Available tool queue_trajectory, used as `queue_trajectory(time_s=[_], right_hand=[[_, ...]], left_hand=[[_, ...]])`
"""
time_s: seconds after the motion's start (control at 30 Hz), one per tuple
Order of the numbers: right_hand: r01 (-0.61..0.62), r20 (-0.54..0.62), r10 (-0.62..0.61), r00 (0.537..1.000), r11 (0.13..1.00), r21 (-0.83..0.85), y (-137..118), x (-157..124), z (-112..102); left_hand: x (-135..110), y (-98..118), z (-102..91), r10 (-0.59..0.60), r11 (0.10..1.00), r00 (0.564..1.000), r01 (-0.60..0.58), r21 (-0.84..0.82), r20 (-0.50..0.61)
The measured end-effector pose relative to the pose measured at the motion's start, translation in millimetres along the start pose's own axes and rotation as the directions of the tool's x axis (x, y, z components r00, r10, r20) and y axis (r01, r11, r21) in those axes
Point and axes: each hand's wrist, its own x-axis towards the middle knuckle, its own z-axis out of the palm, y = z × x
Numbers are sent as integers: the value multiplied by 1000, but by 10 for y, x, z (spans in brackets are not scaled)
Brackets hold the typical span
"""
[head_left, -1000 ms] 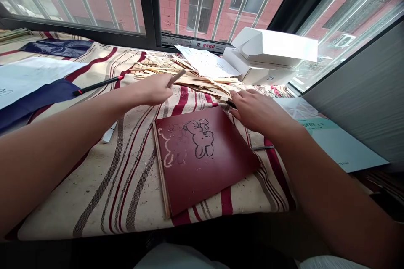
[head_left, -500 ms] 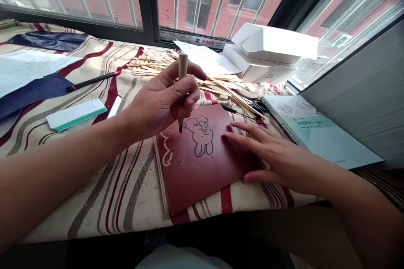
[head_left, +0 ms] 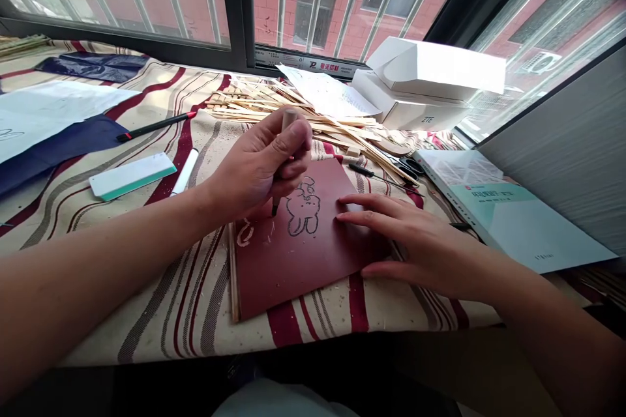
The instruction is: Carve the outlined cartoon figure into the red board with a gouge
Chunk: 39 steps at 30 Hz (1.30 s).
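Note:
My left hand [head_left: 254,166] is wrapped round a wooden-handled carving tool [head_left: 276,202], thumb near the top of the handle. The tool stands nearly upright, its dark tip at the left part of a dark red board [head_left: 293,273]; whether the tip touches is hard to tell. A dark rabbit outline [head_left: 304,215] is drawn on the board, partly behind my fingers. Left of it, pale carved lines [head_left: 245,232] cut through the red surface. My right hand [head_left: 415,241] lies open with spread fingers over the board's right side.
Beyond the board lie thin wooden strips [head_left: 235,104], a black-handled screwdriver-like tool [head_left: 360,170] and scissors [head_left: 411,166]. A white box [head_left: 405,107] stands by the window. A book [head_left: 508,215] lies right; a marker [head_left: 184,172] and a white-green block [head_left: 132,176] lie left.
My left hand has slid its grip higher on the tool, with the thumb near the handle's top, and the tip is lower. The board and my right hand have shifted left on the cloth.

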Motion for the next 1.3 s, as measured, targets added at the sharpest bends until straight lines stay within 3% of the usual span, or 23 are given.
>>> queue_trajectory(time_s=[0.13,0.2,0.3,0.4,0.47,0.53,0.63,0.7,0.83,1.07,1.3], right_hand=[[39,76,-32,997,995,-92,-37,142,-97],[59,96,-44,994,986,-155,-56,278,-216],[51,13,-49,999,970,-237,-100,631,-384],[94,-4,-95,995,994,-61,-136,1083,-385],[146,-122,-135,983,986,83,-131,1333,-266],[108,-203,-76,976,983,150,-97,1483,-89],[119,-391,-15,920,963,241,-22,1538,163],[137,-430,-11,903,955,264,16,1518,258],[116,-378,-3,926,954,277,23,1490,276],[104,-333,-28,943,972,213,-3,1496,241],[135,-336,-60,940,969,205,37,1513,270]], left_hand=[[-7,70,-39,-98,989,994,101,111,-39],[-21,91,-76,-62,992,998,60,108,9],[-46,102,-99,-33,998,991,26,57,128],[-58,93,-84,-20,999,973,11,41,230],[-57,83,-86,39,997,966,-55,56,255],[-54,84,-113,83,990,964,-109,90,253],[-56,123,-160,19,985,968,-61,161,251],[-58,158,-162,-49,984,966,2,179,255],[-52,157,-99,-25,993,974,-2,122,223],[-37,70,-30,116,986,970,-138,92,215],[-67,101,18,64,990,988,-80,112,142]])
